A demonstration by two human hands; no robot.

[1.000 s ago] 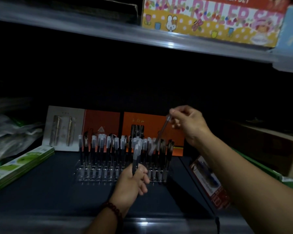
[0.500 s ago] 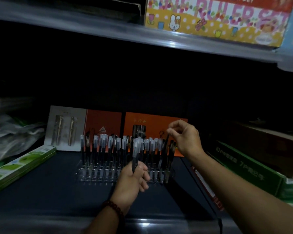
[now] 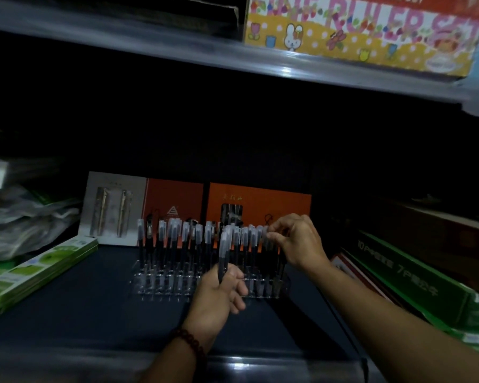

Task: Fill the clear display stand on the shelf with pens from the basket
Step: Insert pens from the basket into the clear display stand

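A clear display stand sits on the dark shelf, holding several upright pens with frosted caps. My left hand is in front of the stand and grips one dark pen upright, its cap pointing up. My right hand is at the stand's right end, its fingertips pinching the cap of a pen that stands among the others there. The basket is out of view.
Orange pen packages and a grey card with two pens lean behind the stand. Green boxes lie left; a green carton sits right. An upper shelf carries a ruler-set box.
My right hand came down from above the stand's right end, lowering its pen in among the standing pens. My left hand stayed put with its pen.
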